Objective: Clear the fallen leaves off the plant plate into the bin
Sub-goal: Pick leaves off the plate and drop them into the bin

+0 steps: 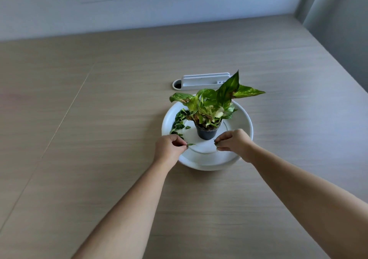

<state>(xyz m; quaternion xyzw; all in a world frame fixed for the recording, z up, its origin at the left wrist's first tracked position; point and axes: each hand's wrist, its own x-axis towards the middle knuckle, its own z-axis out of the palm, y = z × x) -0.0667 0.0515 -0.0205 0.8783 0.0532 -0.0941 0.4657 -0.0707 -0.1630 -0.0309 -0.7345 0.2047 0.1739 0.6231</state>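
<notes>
Head view: fallen leaves (179,122) are heaped at the white plate's (242,119) left (potted plant (207,117) at centre); small leaves are pinched by left hand (169,149) and right hand (234,142).

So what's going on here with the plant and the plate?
A person is picking fallen leaves off a white plate that holds a small potted plant. The left hand pinches a small green leaf at the plate's near edge, and the right hand pinches another bit beside the pot. A pile of leaves remains on the plate's left side. No bin is in view.
</notes>
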